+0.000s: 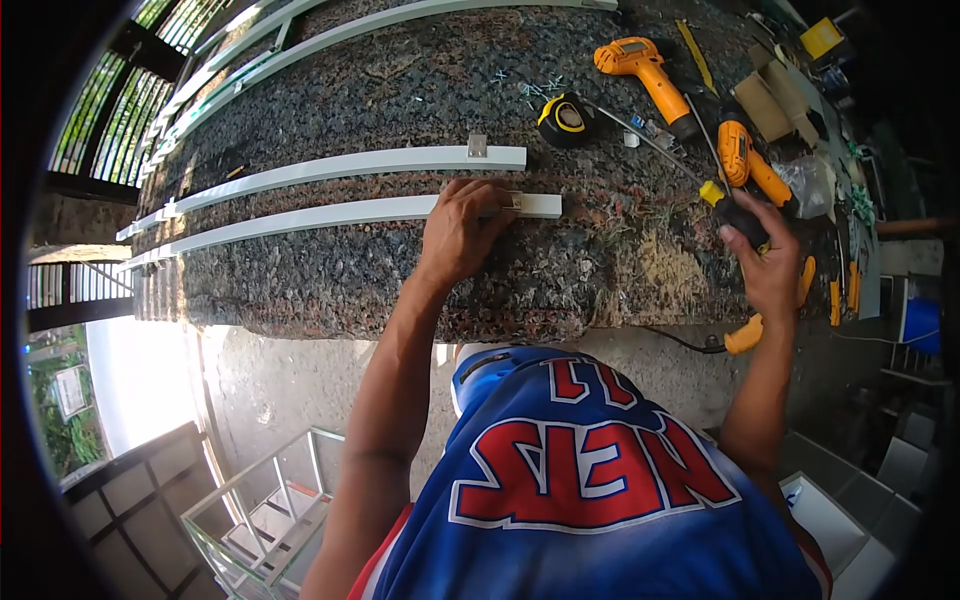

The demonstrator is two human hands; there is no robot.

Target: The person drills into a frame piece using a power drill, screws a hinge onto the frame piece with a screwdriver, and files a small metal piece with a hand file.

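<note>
Stretching forward over the bench [330,290], the left hand [462,228] lay back up across the nearer white bar [340,214], its fingers curled beside the small bracket [516,202] near the bar's right end. The right hand [768,258], angled inward with bent fingers, gripped the dark handle of the yellow-collared screwdriver [738,218], close to an orange drill [735,153].

A workshop is shown. Orange power drills [650,80], a tape measure [566,119] and white metal bars [330,171] are spread across a rough, worn table [330,290].
</note>
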